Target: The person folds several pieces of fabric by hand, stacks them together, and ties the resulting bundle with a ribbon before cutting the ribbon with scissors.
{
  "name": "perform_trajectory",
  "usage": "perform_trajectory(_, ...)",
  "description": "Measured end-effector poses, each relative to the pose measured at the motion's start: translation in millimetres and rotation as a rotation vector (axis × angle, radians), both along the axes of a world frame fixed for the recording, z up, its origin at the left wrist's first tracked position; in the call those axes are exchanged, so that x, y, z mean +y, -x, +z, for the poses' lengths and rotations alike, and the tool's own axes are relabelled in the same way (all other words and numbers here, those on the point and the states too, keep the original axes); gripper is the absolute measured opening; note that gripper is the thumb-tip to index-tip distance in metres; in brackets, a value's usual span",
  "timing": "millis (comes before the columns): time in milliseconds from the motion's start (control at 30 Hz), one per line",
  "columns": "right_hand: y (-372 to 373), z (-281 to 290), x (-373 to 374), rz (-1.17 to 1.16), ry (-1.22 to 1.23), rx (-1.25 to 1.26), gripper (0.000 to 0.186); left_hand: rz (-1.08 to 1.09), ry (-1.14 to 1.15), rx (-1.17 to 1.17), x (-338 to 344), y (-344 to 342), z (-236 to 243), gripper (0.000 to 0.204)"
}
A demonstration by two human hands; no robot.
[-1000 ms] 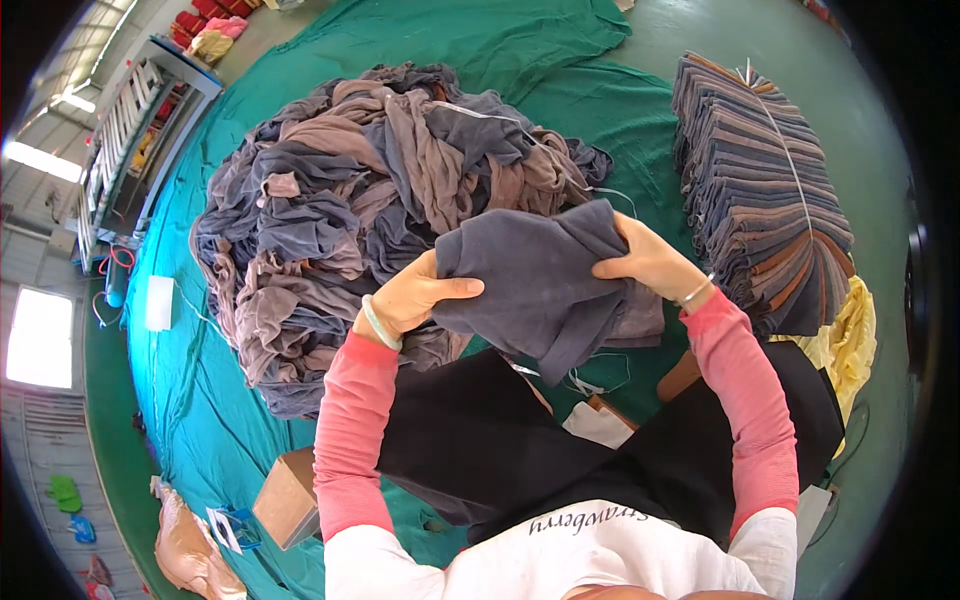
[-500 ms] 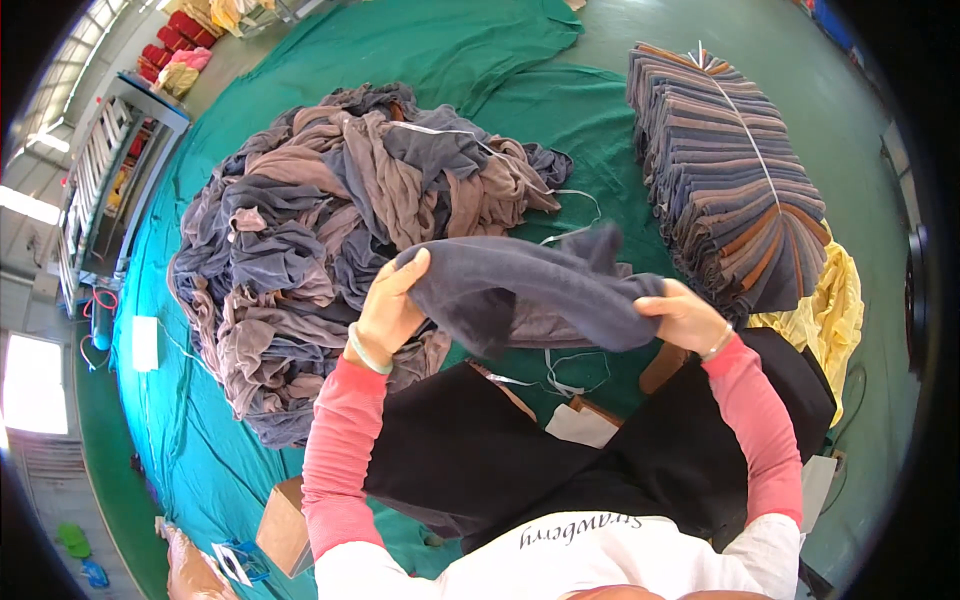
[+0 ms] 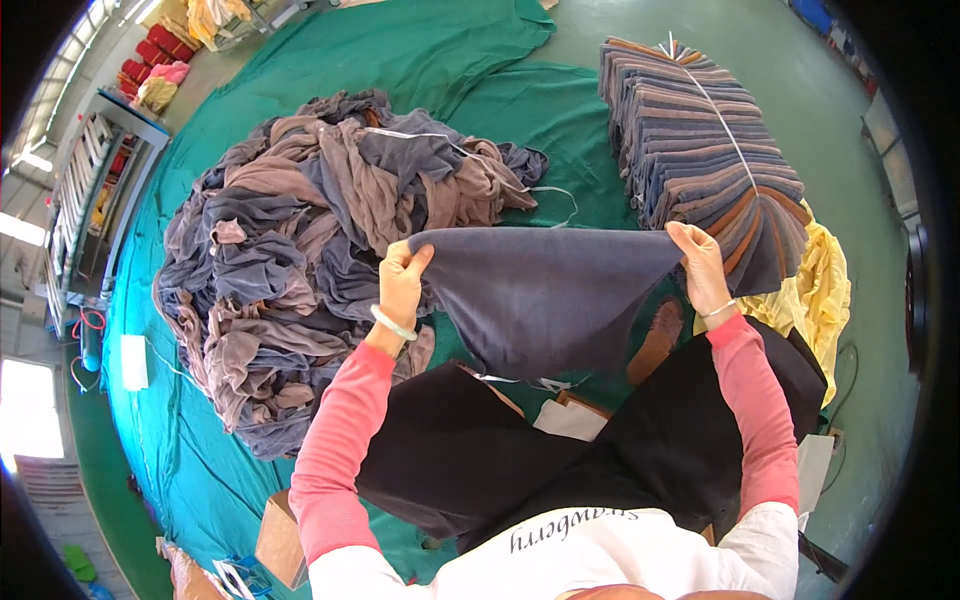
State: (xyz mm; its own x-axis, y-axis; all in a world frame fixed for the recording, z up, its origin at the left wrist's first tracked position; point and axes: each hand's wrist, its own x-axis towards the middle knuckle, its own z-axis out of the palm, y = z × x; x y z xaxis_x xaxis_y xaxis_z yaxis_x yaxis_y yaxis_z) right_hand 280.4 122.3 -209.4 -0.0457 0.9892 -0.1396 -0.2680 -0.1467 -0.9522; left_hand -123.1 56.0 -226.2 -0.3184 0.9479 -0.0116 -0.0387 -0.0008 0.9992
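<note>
A dark slate-grey cloth (image 3: 545, 290) is stretched level along its top edge between my two hands, hanging down above my black-clad legs. My left hand (image 3: 402, 272) pinches its top left corner between thumb and fingers; my right hand (image 3: 697, 262) grips the top right corner. Behind the cloth on the left lies a big loose heap of grey and mauve cloths (image 3: 270, 260). Beyond my right hand stands a long row of folded cloths (image 3: 690, 135) in grey, brown and rust, tied with a white strap.
A green sheet (image 3: 480, 45) covers the floor (image 3: 840, 180). Yellow fabric (image 3: 825, 290) lies beside the folded row. A cardboard box (image 3: 280, 545) sits low at the left. A metal rack (image 3: 85, 185) stands at the far left, near red bundles (image 3: 160, 45).
The cloth has gone from bunched and folded between my hands to spread out along a straight edge. My hands have moved wider apart and up, and the view has shifted slightly.
</note>
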Motion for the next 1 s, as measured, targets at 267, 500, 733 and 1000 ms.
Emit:
perform_trajectory(267, 14.8, 3.5, 8.7, -0.069, 0.011, 0.041, 0.033, -0.294, 0.000, 0.048, -1.5, 18.8, 19.7, 0.026)
perform_trajectory(500, -14.6, -78.4, -44.0, 0.230, 0.275, -0.422, 0.039, -0.768, 0.569, 0.072, -48.6, 46.8, -51.7, 0.025)
perform_trajectory(733, -8.8, -137.6, -36.3, 0.223, 0.282, -0.408, 0.033, -0.446, 0.643, 0.018, -33.0, 23.5, -106.3, 0.024)
perform_trajectory(1000, 40.3, 22.1, -1.5, 0.065, -0.278, -0.426, 0.024, -0.425, 0.471, 0.318, -12.5, 82.0, -105.6, 0.045)
